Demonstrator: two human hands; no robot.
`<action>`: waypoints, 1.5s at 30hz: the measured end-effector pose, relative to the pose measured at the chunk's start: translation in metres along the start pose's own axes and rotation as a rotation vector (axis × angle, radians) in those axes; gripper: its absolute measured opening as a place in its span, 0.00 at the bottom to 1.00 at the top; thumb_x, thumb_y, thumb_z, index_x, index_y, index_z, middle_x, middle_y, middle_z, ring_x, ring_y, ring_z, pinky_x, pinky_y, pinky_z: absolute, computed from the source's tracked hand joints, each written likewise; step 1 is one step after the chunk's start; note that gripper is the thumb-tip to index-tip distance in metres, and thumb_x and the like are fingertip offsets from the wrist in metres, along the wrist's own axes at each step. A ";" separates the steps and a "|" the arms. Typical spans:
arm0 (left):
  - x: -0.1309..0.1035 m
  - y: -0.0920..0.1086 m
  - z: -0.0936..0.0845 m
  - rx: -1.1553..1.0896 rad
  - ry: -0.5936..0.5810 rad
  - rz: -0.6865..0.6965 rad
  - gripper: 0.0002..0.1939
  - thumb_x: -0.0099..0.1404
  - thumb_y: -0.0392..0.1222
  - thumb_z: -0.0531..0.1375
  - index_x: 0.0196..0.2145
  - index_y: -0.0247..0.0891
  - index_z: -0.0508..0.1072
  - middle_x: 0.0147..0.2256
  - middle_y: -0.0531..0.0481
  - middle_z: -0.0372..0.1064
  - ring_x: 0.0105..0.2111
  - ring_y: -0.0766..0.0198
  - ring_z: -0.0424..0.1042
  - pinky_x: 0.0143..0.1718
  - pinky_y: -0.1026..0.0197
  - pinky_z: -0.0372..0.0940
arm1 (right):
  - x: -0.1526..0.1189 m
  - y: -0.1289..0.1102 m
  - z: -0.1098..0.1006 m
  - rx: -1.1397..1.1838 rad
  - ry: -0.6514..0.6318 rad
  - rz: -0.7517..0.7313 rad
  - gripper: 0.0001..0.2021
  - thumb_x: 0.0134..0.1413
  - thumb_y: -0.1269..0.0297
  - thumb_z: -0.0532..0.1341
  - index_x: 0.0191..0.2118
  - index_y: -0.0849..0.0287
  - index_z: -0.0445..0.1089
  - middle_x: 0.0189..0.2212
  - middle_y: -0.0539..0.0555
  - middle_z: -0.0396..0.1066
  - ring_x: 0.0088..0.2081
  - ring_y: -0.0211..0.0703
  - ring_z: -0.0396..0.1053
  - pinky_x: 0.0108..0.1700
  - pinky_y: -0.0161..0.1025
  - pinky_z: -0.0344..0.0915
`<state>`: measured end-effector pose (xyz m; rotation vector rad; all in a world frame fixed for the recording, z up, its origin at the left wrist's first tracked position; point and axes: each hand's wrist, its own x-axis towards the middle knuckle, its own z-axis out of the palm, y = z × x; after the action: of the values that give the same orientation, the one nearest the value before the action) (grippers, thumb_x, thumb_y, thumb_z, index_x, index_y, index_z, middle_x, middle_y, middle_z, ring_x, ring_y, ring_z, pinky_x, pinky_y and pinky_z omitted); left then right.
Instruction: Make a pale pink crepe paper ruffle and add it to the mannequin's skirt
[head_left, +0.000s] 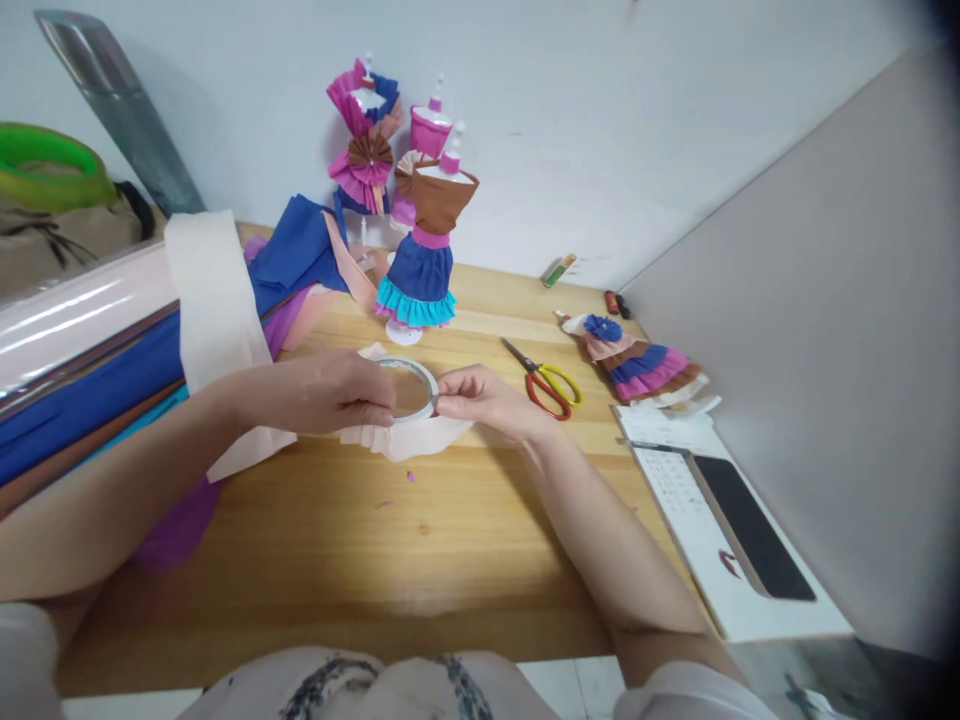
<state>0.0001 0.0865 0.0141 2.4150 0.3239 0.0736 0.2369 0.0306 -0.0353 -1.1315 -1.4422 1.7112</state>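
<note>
No text is legible: the marks on the paper [673, 482] and inside the tape roll [433, 384] are too small.

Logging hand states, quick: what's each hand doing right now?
Left hand: closed at the left of the tape roll; what it grips is hidden.
Right hand: closed, pinching the tape roll's right edge.

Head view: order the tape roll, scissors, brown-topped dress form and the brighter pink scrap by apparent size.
1. Brown-topped dress form
2. Scissors and tape roll: too alike to rank; the left hand partly covers the roll
3. Brighter pink scrap
</note>
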 end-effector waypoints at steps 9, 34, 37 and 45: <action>-0.004 -0.009 0.007 0.064 0.184 -0.149 0.17 0.68 0.41 0.51 0.21 0.38 0.57 0.19 0.55 0.54 0.21 0.69 0.55 0.25 0.63 0.50 | -0.011 -0.016 0.006 -0.290 0.149 -0.158 0.17 0.47 0.50 0.67 0.28 0.61 0.70 0.23 0.49 0.68 0.26 0.35 0.63 0.29 0.34 0.60; 0.007 -0.016 0.027 0.123 0.236 -0.121 0.17 0.67 0.40 0.52 0.20 0.36 0.61 0.17 0.56 0.55 0.20 0.70 0.57 0.23 0.64 0.47 | -0.010 -0.016 0.027 -0.486 0.198 -0.046 0.15 0.53 0.54 0.60 0.23 0.60 0.64 0.18 0.47 0.60 0.23 0.34 0.56 0.24 0.33 0.52; 0.007 -0.016 0.027 0.141 0.237 -0.127 0.16 0.66 0.40 0.52 0.20 0.36 0.61 0.17 0.56 0.56 0.20 0.70 0.56 0.23 0.63 0.47 | -0.006 -0.009 0.029 -0.466 0.204 -0.015 0.14 0.49 0.56 0.63 0.22 0.60 0.64 0.18 0.46 0.58 0.22 0.33 0.54 0.24 0.33 0.51; 0.008 -0.020 0.028 0.105 0.260 -0.134 0.18 0.66 0.40 0.52 0.18 0.36 0.58 0.16 0.57 0.50 0.18 0.71 0.53 0.22 0.63 0.44 | -0.009 -0.007 0.037 -0.647 0.335 -0.143 0.07 0.50 0.64 0.62 0.25 0.60 0.69 0.21 0.49 0.66 0.24 0.36 0.59 0.27 0.34 0.55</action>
<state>0.0075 0.0854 -0.0204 2.4824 0.6215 0.3195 0.2074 0.0086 -0.0249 -1.5102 -1.8494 0.9058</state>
